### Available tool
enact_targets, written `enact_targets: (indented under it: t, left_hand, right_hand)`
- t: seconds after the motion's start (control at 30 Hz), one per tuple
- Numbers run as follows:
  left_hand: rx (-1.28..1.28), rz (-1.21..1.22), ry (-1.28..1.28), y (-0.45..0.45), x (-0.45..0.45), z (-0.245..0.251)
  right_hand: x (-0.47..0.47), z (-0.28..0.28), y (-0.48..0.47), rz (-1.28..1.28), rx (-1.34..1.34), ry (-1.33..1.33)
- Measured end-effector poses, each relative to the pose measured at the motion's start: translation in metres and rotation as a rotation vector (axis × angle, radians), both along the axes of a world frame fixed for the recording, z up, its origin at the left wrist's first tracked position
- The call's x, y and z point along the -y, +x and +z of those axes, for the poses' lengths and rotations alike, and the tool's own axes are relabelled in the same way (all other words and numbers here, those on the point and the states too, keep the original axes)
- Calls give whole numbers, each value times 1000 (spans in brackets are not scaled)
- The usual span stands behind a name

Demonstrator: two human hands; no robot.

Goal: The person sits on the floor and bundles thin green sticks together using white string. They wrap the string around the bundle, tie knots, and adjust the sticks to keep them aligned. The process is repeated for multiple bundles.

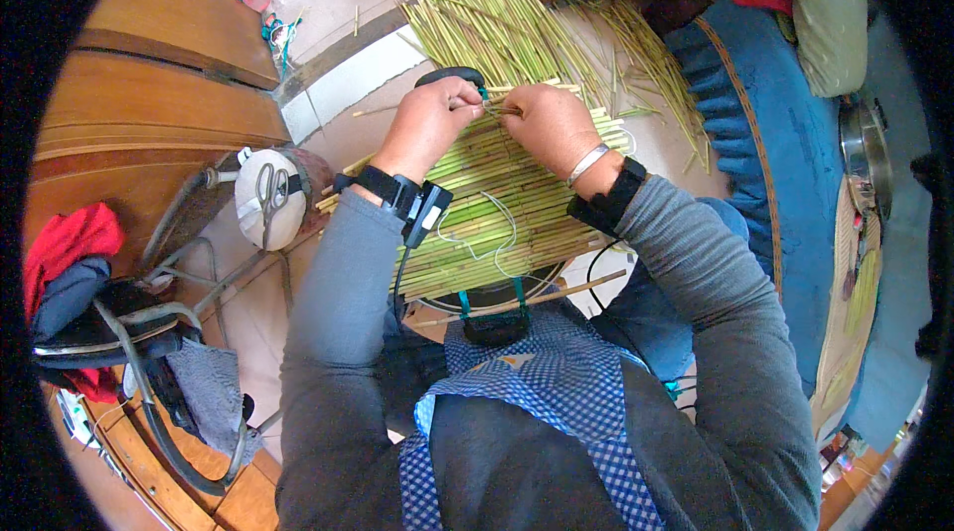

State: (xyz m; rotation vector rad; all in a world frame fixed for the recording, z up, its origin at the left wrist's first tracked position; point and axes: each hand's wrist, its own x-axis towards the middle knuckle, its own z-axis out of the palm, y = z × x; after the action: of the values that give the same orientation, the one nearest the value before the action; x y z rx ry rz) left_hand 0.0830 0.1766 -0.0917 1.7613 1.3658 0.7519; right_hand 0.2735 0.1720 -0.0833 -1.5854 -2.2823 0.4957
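A mat of green and yellowish plant stalks lies before me, its stalks side by side and bound by thin cord. At the mat's far edge my left hand pinches a thin pale cord between thumb and fingers. Close to its right, my right hand has its fingertips closed on the same cord at a stalk; its grip is partly hidden. A loose loop of white string rests on the mat. Near my lap a thin stick crosses a dark rounded support with teal ties.
Beyond the mat a large pile of loose stalks covers the floor, with a smaller bundle to its right. Scissors lie on a round white-topped object at left. A metal-framed chair holds cloths; a blue-covered seat stands right.
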Motion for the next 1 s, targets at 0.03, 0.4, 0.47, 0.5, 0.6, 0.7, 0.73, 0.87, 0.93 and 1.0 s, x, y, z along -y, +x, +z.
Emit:
enact_targets:
  t: [0.03, 0.4, 0.47, 0.5, 0.6, 0.7, 0.73, 0.87, 0.93, 1.0]
  left_hand:
    - [33, -12, -9, -1, 2, 2]
    - [-152, -48, 51, 2, 15, 5]
    - [-281, -85, 75, 3, 18, 6]
    - [-287, -76, 95, 3, 20, 8]
    - [-337, 16, 297, 4, 29, 19]
    - [-216, 276, 215, 8, 68, 30]
    - [191, 340, -254, 10, 79, 30]
    - [1017, 526, -976, 14, 101, 14]
    - [1132, 611, -1017, 15, 102, 1]
    - [1353, 587, -967, 14, 98, -9]
  right_hand:
    - [-1, 2, 0, 5, -90, -83]
    - [-12, 33, 22, 164, -209, -70]
    - [-12, 28, 19, 212, -123, 55]
    - [-12, 24, 19, 276, -120, 94]
    - [-15, 12, 21, 441, 22, 49]
    - [-12, 4, 27, 468, -29, -6]
    - [-10, 3, 28, 473, -26, -29]
    - [3, 1, 34, 499, -81, 1]
    - [8, 0, 36, 504, -84, 110]
    - [11, -1, 39, 483, -49, 132]
